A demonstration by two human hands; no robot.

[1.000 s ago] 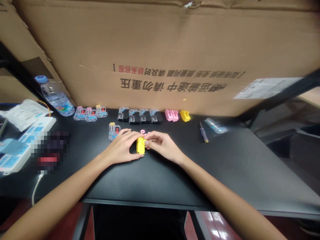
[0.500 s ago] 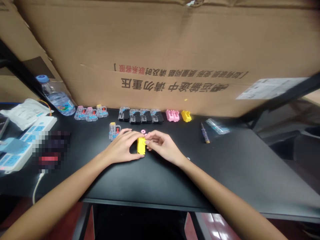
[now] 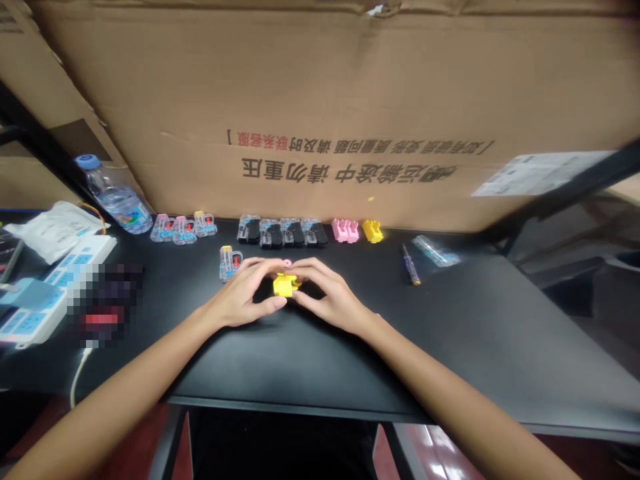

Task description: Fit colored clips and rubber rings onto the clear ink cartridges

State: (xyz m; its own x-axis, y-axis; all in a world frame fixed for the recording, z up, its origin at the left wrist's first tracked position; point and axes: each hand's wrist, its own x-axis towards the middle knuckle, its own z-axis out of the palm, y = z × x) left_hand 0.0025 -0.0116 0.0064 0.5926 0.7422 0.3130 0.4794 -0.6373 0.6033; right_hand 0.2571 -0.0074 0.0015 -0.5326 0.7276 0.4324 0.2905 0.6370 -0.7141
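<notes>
A small yellow plastic part (image 3: 283, 287) is held between my two hands above the black table. My left hand (image 3: 245, 291) has its fingers curved over the top of the part, with the thumb at its lower edge. From the other side, my right hand (image 3: 330, 293) grips the part with thumb and fingers. A small pink ring (image 3: 287, 263) lies just beyond my fingertips. Close to the left fingers stands a clear piece with a yellow top (image 3: 227, 263) and a red bit inside.
Along the cardboard (image 3: 310, 87) sit clear pieces (image 3: 184, 230), clear-and-black pieces (image 3: 293, 232), pink parts (image 3: 345, 231) and another yellow part (image 3: 373, 231). A screwdriver (image 3: 411, 265) and clear packet (image 3: 435, 251) lie right; a bottle (image 3: 123, 203) and power strip (image 3: 60, 287) are left.
The yellow part has turned from upright to lying more sideways between my hands. My right fingers have spread over its far side, and my left thumb has shifted slightly.
</notes>
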